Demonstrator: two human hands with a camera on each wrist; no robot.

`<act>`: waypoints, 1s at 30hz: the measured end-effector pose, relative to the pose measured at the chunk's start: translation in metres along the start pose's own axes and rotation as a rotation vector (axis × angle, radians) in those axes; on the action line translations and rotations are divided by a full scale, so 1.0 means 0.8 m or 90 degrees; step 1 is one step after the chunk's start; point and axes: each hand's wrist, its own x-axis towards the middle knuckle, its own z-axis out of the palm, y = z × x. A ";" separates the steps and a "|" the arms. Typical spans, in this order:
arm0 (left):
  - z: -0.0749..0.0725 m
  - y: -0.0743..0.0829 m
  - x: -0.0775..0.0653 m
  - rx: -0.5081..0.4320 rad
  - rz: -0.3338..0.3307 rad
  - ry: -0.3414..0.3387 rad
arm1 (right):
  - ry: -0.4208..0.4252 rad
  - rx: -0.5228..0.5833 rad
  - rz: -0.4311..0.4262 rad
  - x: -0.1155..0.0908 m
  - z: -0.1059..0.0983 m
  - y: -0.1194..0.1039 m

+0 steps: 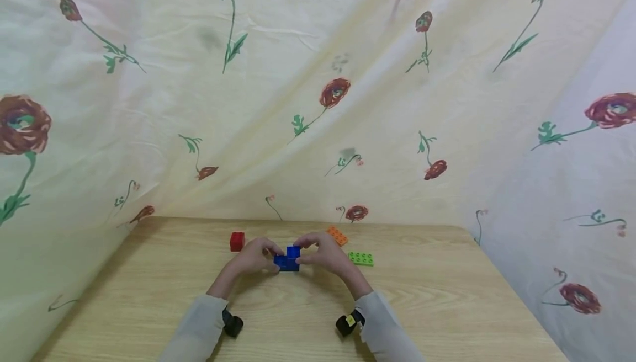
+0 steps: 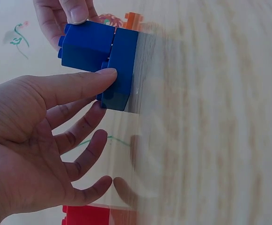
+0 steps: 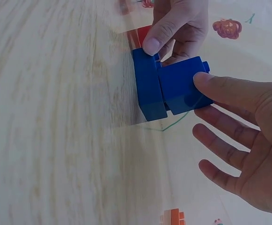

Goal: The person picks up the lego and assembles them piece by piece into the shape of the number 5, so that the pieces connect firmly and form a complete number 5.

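Near the far middle of the table, a lower blue toy brick (image 1: 287,265) lies studs up. An upper blue brick (image 1: 293,251) sits over its right part; in the right wrist view this upper brick (image 3: 180,88) is slightly tilted, with a narrow gap between the two. The left hand (image 1: 255,256) pinches the left end of the lower brick (image 2: 122,65) between thumb and fingers. From the other side, the right hand (image 1: 325,253) pinches the upper brick with thumb and index finger, its other fingers spread loosely.
A red brick (image 1: 237,241) stands beyond the left hand. Behind the right hand lies an orange brick (image 1: 337,235), with a light green brick (image 1: 361,259) to its right. A flowered cloth (image 1: 298,86) hangs behind the wooden table (image 1: 293,318).
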 end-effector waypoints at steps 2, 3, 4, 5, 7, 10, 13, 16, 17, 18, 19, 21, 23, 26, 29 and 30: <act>0.000 0.001 0.000 -0.003 -0.002 -0.001 | 0.000 0.000 0.002 0.000 0.000 -0.001; -0.001 0.001 -0.001 -0.005 -0.005 -0.001 | 0.000 0.001 0.002 0.000 0.000 -0.001; -0.001 0.001 0.000 -0.006 -0.004 -0.002 | 0.001 0.001 0.003 0.000 0.000 -0.001; -0.001 0.001 0.000 -0.006 -0.005 -0.002 | 0.002 -0.001 0.003 0.000 0.000 -0.001; -0.001 0.001 0.000 -0.009 -0.006 -0.001 | 0.003 -0.002 0.001 0.000 0.000 0.000; 0.000 0.000 0.000 -0.012 -0.003 -0.001 | 0.003 -0.001 0.002 0.000 0.000 0.000; -0.001 0.000 -0.001 -0.015 -0.003 -0.002 | 0.002 0.002 0.008 -0.001 0.000 -0.001; -0.001 0.000 -0.001 -0.014 -0.003 -0.004 | 0.007 0.000 0.011 -0.001 -0.001 0.000; -0.001 0.000 -0.001 -0.014 -0.003 -0.004 | 0.008 0.000 0.010 -0.001 -0.001 0.001; -0.001 0.000 0.000 -0.013 -0.002 -0.005 | 0.009 0.001 0.011 -0.001 -0.001 0.001; -0.001 0.000 0.000 -0.013 -0.002 -0.005 | 0.011 0.000 0.010 0.000 -0.001 0.002; -0.001 -0.001 0.001 -0.012 -0.003 -0.005 | 0.011 0.002 0.009 -0.001 -0.001 0.002; -0.001 0.000 0.001 -0.008 -0.005 -0.008 | 0.011 0.007 0.012 -0.001 -0.001 0.002; -0.001 -0.001 0.002 -0.001 -0.003 -0.008 | 0.010 0.007 0.015 -0.001 -0.001 0.002; -0.001 -0.001 0.002 0.002 0.001 -0.006 | 0.009 0.003 0.015 -0.001 -0.001 0.003; -0.001 -0.002 0.002 0.004 0.003 -0.006 | 0.008 0.001 0.014 -0.001 -0.001 0.003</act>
